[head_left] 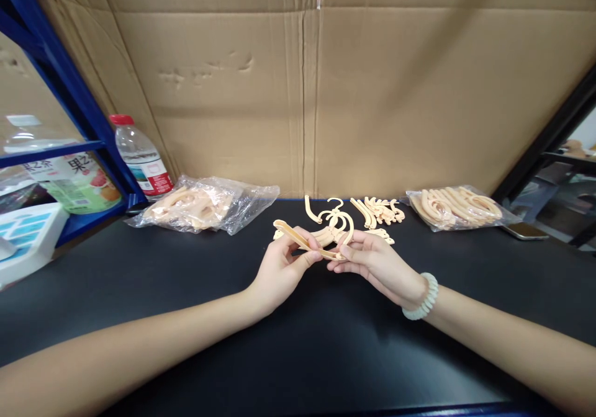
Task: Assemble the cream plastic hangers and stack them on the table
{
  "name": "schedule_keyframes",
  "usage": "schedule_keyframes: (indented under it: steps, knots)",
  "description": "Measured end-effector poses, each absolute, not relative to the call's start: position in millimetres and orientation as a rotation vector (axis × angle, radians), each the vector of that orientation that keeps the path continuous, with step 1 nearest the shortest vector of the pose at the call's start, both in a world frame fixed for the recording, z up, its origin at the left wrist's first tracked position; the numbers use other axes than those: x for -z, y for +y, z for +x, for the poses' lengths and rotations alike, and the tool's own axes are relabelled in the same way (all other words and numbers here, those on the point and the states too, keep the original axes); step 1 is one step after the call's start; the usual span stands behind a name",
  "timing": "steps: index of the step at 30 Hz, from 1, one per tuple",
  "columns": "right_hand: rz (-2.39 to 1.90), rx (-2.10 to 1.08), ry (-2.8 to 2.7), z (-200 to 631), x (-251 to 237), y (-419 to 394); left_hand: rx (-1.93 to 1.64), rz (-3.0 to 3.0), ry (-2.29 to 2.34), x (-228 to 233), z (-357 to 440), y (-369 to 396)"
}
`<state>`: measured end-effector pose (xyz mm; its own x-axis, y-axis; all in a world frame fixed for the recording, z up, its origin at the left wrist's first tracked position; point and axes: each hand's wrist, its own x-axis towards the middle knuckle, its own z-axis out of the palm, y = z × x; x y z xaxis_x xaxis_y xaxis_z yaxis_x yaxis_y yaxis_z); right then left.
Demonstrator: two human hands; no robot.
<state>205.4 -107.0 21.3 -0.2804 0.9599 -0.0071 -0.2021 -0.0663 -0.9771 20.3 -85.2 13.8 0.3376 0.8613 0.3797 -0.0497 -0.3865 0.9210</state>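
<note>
Left hand (279,268) and right hand (372,262) are each grasping one end of a beige plastic strip (307,243) above the black table (326,342), mid-scene; loose hooks (372,212) are lying just beyond.

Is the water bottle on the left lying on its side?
No, the water bottle stands upright with its red cap on top, beside the blue shelf frame at the table's left rear.

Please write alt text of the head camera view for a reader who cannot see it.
Both hands, left hand and right hand, hold one beige plastic strip above a black table. Behind lie loose beige parts, two plastic bags of them, a water bottle and a cardboard wall.
</note>
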Motion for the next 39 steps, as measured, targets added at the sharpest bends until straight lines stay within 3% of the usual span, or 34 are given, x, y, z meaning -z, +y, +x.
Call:
schedule_keyframes:
  steps: [39]
  knots:
    - [-1.046, -1.27, -1.293, 196.3, -11.5, -109.2, -1.114, 1.601, 0.629, -11.1, 23.0, -84.2]
